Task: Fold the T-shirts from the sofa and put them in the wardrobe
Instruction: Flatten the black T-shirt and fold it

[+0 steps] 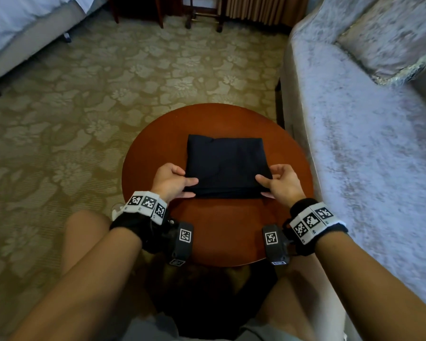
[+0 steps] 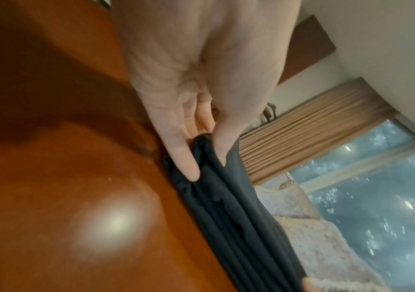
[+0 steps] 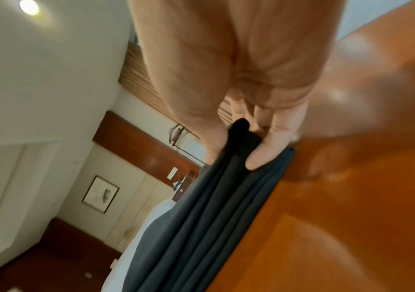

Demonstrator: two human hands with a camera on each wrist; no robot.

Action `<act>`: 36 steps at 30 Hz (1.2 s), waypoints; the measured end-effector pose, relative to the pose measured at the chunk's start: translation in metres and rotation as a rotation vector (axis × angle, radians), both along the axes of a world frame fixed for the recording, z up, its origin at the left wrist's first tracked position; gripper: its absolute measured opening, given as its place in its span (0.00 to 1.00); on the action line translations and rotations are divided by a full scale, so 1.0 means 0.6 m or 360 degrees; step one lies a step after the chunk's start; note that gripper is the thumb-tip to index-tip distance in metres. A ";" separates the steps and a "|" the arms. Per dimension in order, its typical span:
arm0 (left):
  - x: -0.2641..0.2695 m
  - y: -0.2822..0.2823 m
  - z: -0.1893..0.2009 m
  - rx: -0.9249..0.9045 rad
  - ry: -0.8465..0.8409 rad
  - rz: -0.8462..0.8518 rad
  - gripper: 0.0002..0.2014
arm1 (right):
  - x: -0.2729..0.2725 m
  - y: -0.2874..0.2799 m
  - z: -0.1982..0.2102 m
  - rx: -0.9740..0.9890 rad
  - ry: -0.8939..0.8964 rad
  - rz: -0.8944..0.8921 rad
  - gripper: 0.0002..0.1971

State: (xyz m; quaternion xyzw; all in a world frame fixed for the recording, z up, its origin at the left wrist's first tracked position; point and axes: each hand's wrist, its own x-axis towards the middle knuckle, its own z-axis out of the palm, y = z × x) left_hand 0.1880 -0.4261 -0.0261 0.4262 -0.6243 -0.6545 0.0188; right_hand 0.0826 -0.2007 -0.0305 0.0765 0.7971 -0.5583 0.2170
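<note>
1. The dark T-shirt (image 1: 225, 166) lies folded into a compact rectangle in the middle of the round wooden worktop (image 1: 217, 237), with the sofa (image 1: 359, 134) just to the right.
2. The left hand (image 1: 170, 181) pinches the near left corner, thumb on top and fingers (image 2: 184, 158) under the stacked layers; the right hand (image 1: 279, 181) grips the near right corner the same way.
3. The step in hand looks like lifting the folded bundle, or making one last fold away from the body; I cannot tell which.
4. Either way, catch every layer in each pinch, since the wrist views show several loose edges.
5. Raise both corners together and level, so the stack does not sag or slide open.
6. The wardrobe is not in view, so support the bundle from beneath before carrying.
</note>
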 end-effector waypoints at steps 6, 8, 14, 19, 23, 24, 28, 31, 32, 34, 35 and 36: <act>-0.013 -0.014 0.025 -0.1269 -0.0169 -0.0614 0.22 | -0.004 0.002 0.016 0.0795 0.0695 0.0418 0.37; -0.037 0.000 0.044 -0.1556 -0.0046 -0.0869 0.24 | -0.011 -0.016 0.024 0.0821 0.0886 0.0605 0.35; -0.108 0.046 0.009 -0.1955 -0.0418 -0.1772 0.44 | -0.045 -0.076 0.003 0.1242 0.0723 0.1289 0.30; -0.090 0.044 -0.045 -0.1905 -0.0690 -0.1568 0.58 | -0.040 -0.072 -0.028 0.1388 0.0396 0.1217 0.39; -0.088 0.052 -0.049 -0.1840 -0.0721 -0.1333 0.65 | -0.034 -0.077 -0.025 0.1356 0.0336 0.1065 0.42; -0.088 0.050 -0.046 -0.1802 -0.0758 -0.1245 0.67 | -0.034 -0.076 -0.023 0.1336 0.0314 0.1034 0.42; -0.087 0.024 -0.024 -0.1794 -0.0838 -0.1142 0.62 | -0.037 -0.073 -0.014 0.1338 0.0253 0.0956 0.41; -0.088 0.005 -0.011 -0.1944 -0.0649 -0.1185 0.52 | -0.042 -0.084 -0.005 0.1362 0.0462 0.0965 0.36; -0.092 0.004 -0.009 -0.2046 -0.0511 -0.1229 0.46 | -0.044 -0.090 -0.004 0.1376 0.0598 0.1018 0.34; -0.104 0.011 -0.011 -0.2209 -0.0291 -0.1390 0.35 | -0.046 -0.104 -0.007 0.1414 0.0801 0.1168 0.30; -0.111 0.015 -0.016 -0.2209 -0.0271 -0.1492 0.31 | -0.047 -0.109 -0.011 0.1441 0.0823 0.1245 0.28; -0.117 0.017 -0.022 -0.2137 -0.0320 -0.1585 0.29 | -0.050 -0.113 -0.017 0.1464 0.0788 0.1307 0.28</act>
